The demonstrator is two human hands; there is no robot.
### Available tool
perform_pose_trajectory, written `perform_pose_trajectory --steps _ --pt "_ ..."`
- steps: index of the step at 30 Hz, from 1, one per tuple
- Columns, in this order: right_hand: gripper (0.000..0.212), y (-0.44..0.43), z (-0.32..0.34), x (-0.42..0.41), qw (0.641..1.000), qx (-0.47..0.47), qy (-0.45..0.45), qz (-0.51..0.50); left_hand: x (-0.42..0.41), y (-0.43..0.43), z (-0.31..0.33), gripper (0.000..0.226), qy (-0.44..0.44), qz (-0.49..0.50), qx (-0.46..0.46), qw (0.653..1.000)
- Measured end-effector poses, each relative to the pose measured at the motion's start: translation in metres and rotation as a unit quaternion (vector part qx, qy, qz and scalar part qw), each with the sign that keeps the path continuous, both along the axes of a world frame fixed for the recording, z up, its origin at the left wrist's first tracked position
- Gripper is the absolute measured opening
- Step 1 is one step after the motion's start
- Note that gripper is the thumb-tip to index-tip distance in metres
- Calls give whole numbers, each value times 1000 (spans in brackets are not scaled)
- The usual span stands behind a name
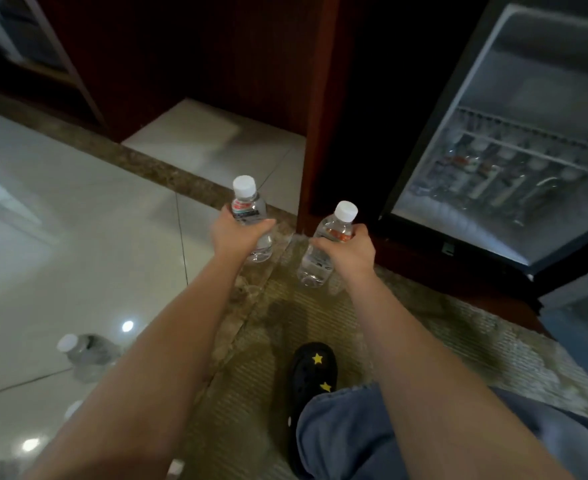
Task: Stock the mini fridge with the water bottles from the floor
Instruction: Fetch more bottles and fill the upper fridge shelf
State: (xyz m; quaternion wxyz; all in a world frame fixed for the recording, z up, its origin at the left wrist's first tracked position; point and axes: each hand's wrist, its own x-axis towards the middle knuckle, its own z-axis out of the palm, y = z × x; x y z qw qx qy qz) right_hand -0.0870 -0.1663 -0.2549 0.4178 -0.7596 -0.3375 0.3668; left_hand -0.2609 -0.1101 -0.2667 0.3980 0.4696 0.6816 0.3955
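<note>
Left hand (236, 233) grips one clear plastic white-capped water bottle (250, 216); right hand (347, 249) grips another (327, 251) — both upright, near the open glass-doored mini fridge (514, 157).

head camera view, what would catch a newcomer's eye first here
Two clear plastic water bottles with white caps stand out mid-frame, one gripped in the left hand and one in the right hand, both held out above the floor. At the right, the black mini fridge stands open, with bottles lying under its wire shelf. Low down, a black clog with yellow stars rests on the ribbed mat.
</note>
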Motion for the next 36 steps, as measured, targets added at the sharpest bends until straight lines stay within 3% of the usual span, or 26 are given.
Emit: perform_pose_trajectory --steps 7,18,27,32,36 --pt "61 -40 82 38 995 74 -72 -17 40 -35 78 62 11 -52 73 996" --pt "47 -118 173 136 978 156 -74 -116 127 -77 175 51 -1 -167 149 975" --pt "48 -114 177 213 966 200 -71 -144 233 -66 202 44 -46 -242 159 956" --pt "63 -86 135 252 969 178 -87 -147 280 -37 177 55 -33 -242 143 959" --pt "70 -64 101 270 965 198 -30 -172 304 -12 141 64 -20 -220 125 967"
